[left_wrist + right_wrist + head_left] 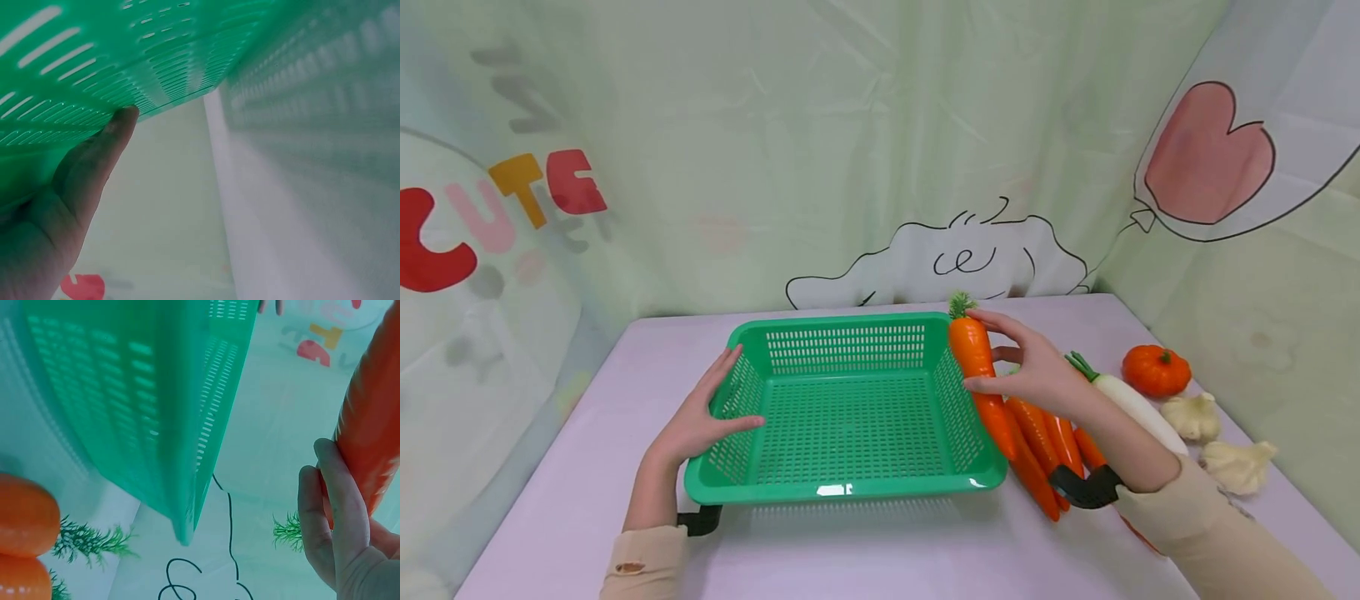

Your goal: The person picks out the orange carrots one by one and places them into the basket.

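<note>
My left hand [700,421] grips the left side of a green plastic basket [842,492], the thumb over the rim. In the left wrist view, a finger [100,150] lies along the slotted wall. A toy carrot [976,354] with a leafy green top is pinched between the thumb and fingers of my right hand [1026,367]. It is held at a slant over the basket's right rim, top end away from me. In the right wrist view, the carrot [375,412] stands beside the basket wall [119,394]. The basket's floor shows bare mesh.
More carrots [1037,458] lie together right of the basket, partly beneath my right arm. Farther right are a white radish [1138,408], a small orange pumpkin [1156,371] and garlic bulbs [1236,467]. A printed curtain [737,167] hangs behind the pale table [595,433].
</note>
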Available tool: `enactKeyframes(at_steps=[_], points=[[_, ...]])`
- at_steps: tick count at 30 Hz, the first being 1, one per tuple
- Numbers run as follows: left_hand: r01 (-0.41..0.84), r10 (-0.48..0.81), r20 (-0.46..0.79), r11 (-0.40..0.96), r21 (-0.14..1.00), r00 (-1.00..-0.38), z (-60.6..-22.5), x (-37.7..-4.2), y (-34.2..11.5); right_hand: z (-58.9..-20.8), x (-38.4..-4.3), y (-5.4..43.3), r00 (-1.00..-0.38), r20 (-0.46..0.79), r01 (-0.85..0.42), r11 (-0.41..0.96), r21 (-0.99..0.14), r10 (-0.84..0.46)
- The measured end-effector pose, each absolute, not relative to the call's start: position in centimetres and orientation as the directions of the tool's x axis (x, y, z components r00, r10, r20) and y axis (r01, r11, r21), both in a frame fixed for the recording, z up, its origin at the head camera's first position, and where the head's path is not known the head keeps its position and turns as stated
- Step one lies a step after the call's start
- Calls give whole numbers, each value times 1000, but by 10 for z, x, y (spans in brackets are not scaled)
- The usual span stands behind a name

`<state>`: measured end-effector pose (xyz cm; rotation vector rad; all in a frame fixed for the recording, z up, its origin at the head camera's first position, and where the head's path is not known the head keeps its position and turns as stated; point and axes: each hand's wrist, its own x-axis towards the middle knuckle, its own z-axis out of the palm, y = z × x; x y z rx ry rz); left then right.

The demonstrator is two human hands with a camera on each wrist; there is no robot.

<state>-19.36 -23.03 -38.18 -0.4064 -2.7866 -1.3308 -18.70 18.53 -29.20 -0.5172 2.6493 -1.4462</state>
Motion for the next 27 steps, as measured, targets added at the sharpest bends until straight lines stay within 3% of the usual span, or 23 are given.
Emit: enactKeyframes(at_steps=[13, 27], points=[[248, 203, 158, 571, 782, -966, -384, -192, -228, -287, -194, 162, -932, 62, -212, 400, -892, -358], [225, 189, 141, 565, 794, -972, -384, -194, -229, -283, -206, 131, -920, 51, -213, 386, -898, -388]])
